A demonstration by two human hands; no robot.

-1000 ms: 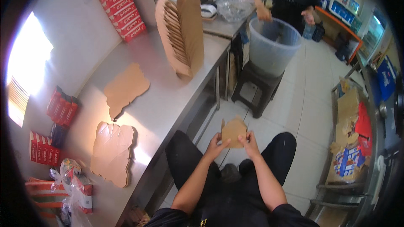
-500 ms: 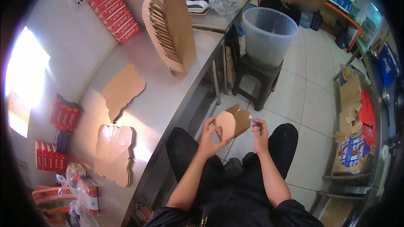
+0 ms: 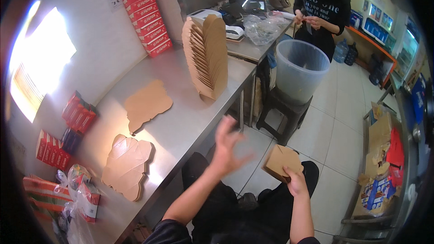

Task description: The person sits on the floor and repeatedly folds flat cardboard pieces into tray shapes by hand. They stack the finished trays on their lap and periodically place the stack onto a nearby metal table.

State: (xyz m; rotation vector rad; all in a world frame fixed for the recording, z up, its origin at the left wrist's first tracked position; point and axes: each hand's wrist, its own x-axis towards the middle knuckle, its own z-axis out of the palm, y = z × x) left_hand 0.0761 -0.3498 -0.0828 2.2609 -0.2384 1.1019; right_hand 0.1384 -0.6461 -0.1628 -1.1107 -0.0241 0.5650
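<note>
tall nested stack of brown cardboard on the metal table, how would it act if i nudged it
The tall nested stack would probably tip if pushed near the top, since it stands high on a narrow base. It looks light for its size, being thin cardboard pieces. It may also slide, as the metal table appears smooth and shiny.

Left hand spread, right hand holding carton

Bright window in pale wall; steel table; light tiled floor; dark stool.
</note>
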